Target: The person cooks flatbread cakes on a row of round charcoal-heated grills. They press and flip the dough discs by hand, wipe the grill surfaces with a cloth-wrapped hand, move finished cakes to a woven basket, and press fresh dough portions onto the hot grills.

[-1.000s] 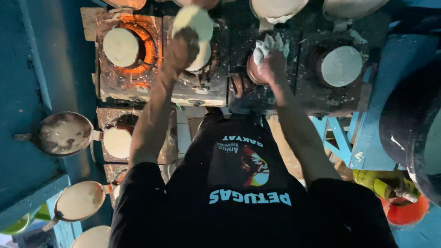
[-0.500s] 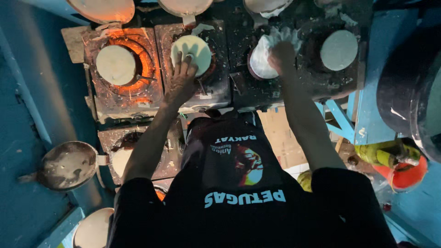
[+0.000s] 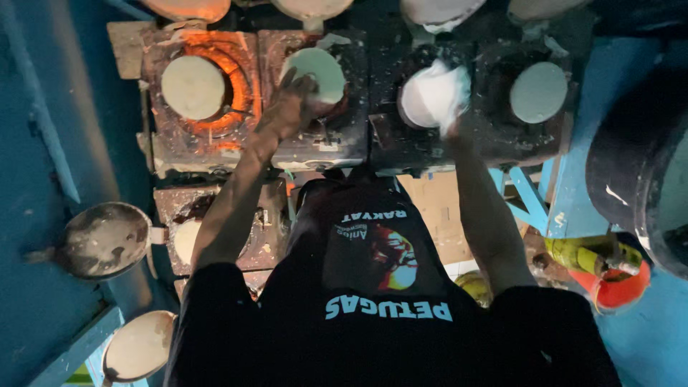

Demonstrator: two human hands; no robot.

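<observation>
Head view: left hand [image 3: 290, 107] touches pale round disc [image 3: 315, 74].

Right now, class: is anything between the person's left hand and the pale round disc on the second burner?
Nothing visible. The left hand already rests against the disc, at its lower left edge, over the burner.

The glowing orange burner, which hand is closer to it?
Left. The left hand rests on the pale disc beside the glowing burner; the right hand presses a white cloth farther away.

I note: stove tops [image 3: 337, 143] at twelve o'clock rough, soot-crusted metal; dough rounds [image 3: 192, 87] matt, smooth; cloth wad [image 3: 434, 94] white, crumpled; pans [image 3: 106, 239] at nine o'clock dull, flour-smeared metal.
</observation>
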